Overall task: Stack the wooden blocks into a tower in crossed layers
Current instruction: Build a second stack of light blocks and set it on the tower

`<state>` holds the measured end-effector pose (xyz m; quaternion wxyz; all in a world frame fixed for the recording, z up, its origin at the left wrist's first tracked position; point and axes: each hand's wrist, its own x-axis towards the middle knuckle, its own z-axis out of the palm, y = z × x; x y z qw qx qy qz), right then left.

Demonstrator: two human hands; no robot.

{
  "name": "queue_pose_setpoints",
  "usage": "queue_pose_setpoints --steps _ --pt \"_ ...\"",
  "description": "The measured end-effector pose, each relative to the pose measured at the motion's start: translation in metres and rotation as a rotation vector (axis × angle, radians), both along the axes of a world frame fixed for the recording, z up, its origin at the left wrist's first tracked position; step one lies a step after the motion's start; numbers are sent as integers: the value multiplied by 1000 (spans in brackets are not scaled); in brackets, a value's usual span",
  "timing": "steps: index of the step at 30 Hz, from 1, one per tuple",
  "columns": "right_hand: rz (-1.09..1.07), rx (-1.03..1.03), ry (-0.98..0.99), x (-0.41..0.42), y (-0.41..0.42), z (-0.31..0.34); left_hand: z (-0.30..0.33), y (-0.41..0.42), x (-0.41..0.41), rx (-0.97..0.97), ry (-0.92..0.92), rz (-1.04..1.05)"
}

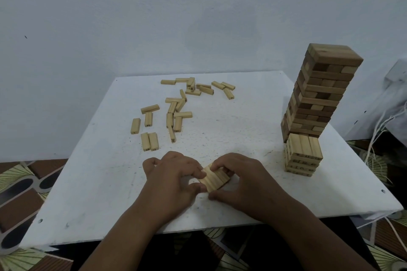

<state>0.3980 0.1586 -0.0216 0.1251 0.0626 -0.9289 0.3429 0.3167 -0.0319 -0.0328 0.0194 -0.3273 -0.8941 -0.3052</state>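
Observation:
A small row of pale wooden blocks (214, 178) lies side by side on the white table (242, 130) near its front edge. My left hand (174, 174) pinches the row's left end between thumb and fingers. My right hand (240, 174) grips its right side, fingers curled over the top. A short tower of pale blocks in crossed layers (303, 154) stands at the right. Right behind it rises a tall tower of darker blocks (319, 94). Several loose pale blocks (176, 108) lie scattered across the far middle of the table.
The table's front edge runs just below my wrists. White cords (378, 130) hang off the right side beside a pale object. A patterned floor (19, 185) shows at the left and below. A plain wall stands behind.

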Motion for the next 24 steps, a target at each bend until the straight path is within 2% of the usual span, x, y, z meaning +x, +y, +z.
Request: queue_pose_setpoints --steps 14,16,20,24 --pt "31 -58 -45 3 1 3 8 -2 7 -8 -91 -100" --pt "32 -36 -50 4 2 3 9 -2 8 5 -96 -93" --pt "-20 135 -85 6 11 1 11 -3 10 24 -116 -74" --pt "-42 117 -104 7 14 1 12 -2 12 51 -194 -54"
